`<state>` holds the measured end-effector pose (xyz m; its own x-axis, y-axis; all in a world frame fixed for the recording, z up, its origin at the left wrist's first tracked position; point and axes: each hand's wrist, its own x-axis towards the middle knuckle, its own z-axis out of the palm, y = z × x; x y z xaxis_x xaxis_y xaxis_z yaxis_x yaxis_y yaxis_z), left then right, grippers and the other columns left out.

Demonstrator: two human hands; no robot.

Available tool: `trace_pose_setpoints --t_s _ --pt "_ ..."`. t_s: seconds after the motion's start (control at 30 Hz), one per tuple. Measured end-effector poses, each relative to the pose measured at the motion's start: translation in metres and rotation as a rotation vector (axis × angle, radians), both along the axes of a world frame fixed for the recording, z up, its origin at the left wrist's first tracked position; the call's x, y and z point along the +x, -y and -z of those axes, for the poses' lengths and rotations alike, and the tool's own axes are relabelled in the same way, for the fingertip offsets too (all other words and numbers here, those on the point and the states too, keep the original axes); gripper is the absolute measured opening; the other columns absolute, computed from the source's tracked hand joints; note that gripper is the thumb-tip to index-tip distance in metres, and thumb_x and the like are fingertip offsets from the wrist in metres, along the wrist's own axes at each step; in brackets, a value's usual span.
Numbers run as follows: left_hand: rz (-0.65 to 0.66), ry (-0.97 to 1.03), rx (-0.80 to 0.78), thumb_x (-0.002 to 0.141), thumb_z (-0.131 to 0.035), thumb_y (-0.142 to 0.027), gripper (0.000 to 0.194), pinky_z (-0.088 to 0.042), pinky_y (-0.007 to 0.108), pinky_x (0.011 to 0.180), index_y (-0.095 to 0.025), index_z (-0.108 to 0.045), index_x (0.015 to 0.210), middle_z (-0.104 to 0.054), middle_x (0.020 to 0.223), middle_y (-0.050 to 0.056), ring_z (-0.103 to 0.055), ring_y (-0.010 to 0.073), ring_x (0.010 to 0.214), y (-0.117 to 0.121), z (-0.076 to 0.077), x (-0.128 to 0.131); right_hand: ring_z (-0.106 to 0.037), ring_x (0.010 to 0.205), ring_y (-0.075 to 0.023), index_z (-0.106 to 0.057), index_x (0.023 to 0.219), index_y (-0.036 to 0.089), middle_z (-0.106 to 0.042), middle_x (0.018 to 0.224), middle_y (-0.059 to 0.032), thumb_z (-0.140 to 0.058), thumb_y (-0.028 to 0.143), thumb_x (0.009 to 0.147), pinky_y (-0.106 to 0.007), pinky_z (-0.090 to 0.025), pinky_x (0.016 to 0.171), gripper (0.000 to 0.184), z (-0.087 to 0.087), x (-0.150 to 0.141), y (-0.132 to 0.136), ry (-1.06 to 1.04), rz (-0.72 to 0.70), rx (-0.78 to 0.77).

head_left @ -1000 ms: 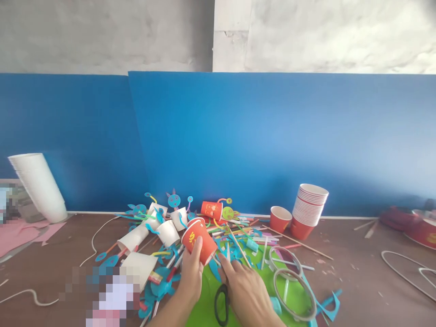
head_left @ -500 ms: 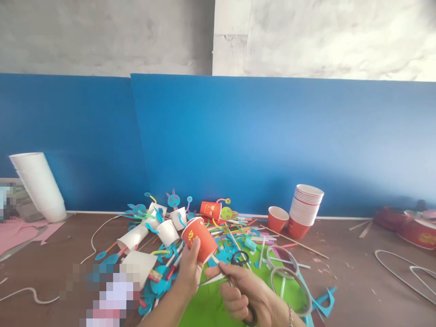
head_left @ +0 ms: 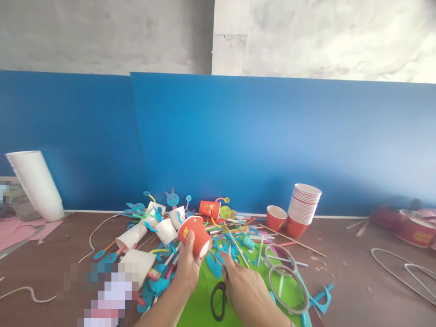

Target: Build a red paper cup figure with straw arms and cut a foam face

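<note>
L hand [head_left: 188, 268] grips a red cup [head_left: 195, 235] (yellow print on its side), thumb on the near wall. Cup is tilted, mostly above the grip, rim up-left, base angled down-right twd R hand [head_left: 244, 286]. R hand is closed on black-handled scissors [head_left: 213, 302]; one loop sticks out on its L side, blade tip shows beyond the fingers. Green sheet [head_left: 201, 290] below, w/ tape rings [head_left: 294, 311] R & white cups [head_left: 166, 232] L.

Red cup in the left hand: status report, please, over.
Left hand gripping red cup, tilted. Right hand holding black-handled scissors. Close by: blue scraps, two rings, green sheet.
</note>
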<state>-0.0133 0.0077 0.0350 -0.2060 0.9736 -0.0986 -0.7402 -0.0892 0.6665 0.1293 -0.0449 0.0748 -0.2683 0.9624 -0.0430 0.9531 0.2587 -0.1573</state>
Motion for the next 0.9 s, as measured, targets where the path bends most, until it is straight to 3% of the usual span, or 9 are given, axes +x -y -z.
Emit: trace_pose_setpoints --t_s 0.17,0.27,0.33,0.4,0.5,0.63,0.73,0.83,0.9 --pt "-0.066 -0.078 0.009 0.068 -0.079 -0.049 0.063 -0.053 0.033 0.087 -0.022 -0.056 0.121 -0.067 0.117 0.009 -0.060 0.0278 0.113 -0.007 0.006 -0.009 -0.070 0.083 -0.0294 -0.048 0.133 0.008 -0.074 0.090 -0.0164 -0.039 0.004 0.086 -0.032 -0.044 0.063 0.048 -0.002 0.022 -0.014 -0.052 0.032 -0.088" --pt "-0.093 -0.308 0.093 0.065 -0.081 -0.047 0.070 -0.050 0.034 0.089 -0.021 -0.054 0.123 -0.067 0.115 0.009 -0.062 0.0265 0.107 -0.004 0.011 -0.008 -0.066 0.097 -0.0263 -0.048 0.134 0.011 -0.071 0.104 -0.0151 -0.041 0.005 0.085 -0.033 -0.046 0.078 0.051 0.006 0.029 -0.023 -0.176 -0.063 -0.077" --pt "-0.097 -0.474 0.161 0.064 -0.081 -0.044 0.068 -0.048 0.036 0.091 -0.019 -0.055 0.121 -0.067 0.113 0.010 -0.063 0.0263 0.104 -0.002 0.012 -0.007 -0.064 0.101 -0.0260 -0.059 0.122 0.013 -0.069 0.106 -0.0148 -0.041 0.007 0.086 -0.033 -0.045 0.083 0.041 0.012 0.031 -0.029 -0.193 -0.051 -0.012" --pt "-0.093 -0.605 0.212 0.062 -0.082 -0.039 0.063 -0.046 0.039 0.095 -0.017 -0.057 0.116 -0.067 0.113 0.012 -0.062 0.0282 0.106 0.001 0.014 -0.006 -0.063 0.101 -0.0280 -0.066 0.104 0.013 -0.069 0.103 -0.0159 -0.040 0.009 0.088 -0.034 -0.044 0.083 0.031 0.018 0.034 -0.036 -0.153 0.064 0.076" --pt "-0.133 -0.856 0.322 0.064 -0.079 -0.034 0.057 -0.044 0.044 0.098 -0.017 -0.056 0.114 -0.065 0.114 0.013 -0.059 0.0306 0.110 0.004 0.016 -0.005 -0.065 0.097 -0.0312 -0.066 0.101 0.011 -0.069 0.101 -0.0190 -0.046 0.006 0.085 -0.035 -0.044 0.076 0.026 0.028 0.040 -0.047 -0.115 0.218 0.116" --pt "-0.126 -1.091 0.511 0.073 -0.073 -0.027 0.053 -0.046 0.046 0.095 -0.020 -0.052 0.121 -0.063 0.115 0.011 -0.060 0.0298 0.107 0.008 0.019 -0.004 -0.069 0.084 -0.0290 -0.066 0.094 0.009 -0.072 0.088 -0.0182 -0.045 -0.005 0.075 -0.032 -0.043 0.068 0.032 0.037 0.051 -0.058 -0.168 0.267 0.094" --pt "-0.119 -1.142 0.558 0.074 -0.071 -0.023 0.051 -0.048 0.046 0.092 -0.021 -0.050 0.121 -0.063 0.115 0.011 -0.061 0.0300 0.106 0.009 0.021 -0.004 -0.068 0.082 -0.0257 -0.064 0.090 0.013 -0.072 0.085 -0.0137 -0.043 -0.002 0.078 -0.030 -0.043 0.069 0.029 0.030 0.057 -0.061 -0.246 0.257 0.150" --pt "-0.103 -1.124 0.566 0.074 -0.070 -0.021 0.053 -0.050 0.045 0.090 -0.022 -0.049 0.122 -0.062 0.116 0.011 -0.061 0.0294 0.106 0.009 0.020 -0.002 -0.065 0.071 -0.0205 -0.058 0.091 0.018 -0.069 0.078 -0.0059 -0.042 0.016 0.091 -0.028 -0.046 0.064 0.016 0.012 0.056 -0.057 -0.501 0.205 0.230" --pt "-0.088 -1.115 0.596 0.075 -0.070 -0.020 0.053 -0.049 0.044 0.092 -0.023 -0.048 0.123 -0.062 0.118 0.010 -0.060 0.0287 0.108 0.009 0.019 -0.002 -0.064 0.065 -0.0195 -0.055 0.089 0.019 -0.065 0.071 -0.0034 -0.040 0.033 0.096 -0.029 -0.050 0.059 0.021 -0.001 0.050 -0.048 -0.953 0.126 0.334"
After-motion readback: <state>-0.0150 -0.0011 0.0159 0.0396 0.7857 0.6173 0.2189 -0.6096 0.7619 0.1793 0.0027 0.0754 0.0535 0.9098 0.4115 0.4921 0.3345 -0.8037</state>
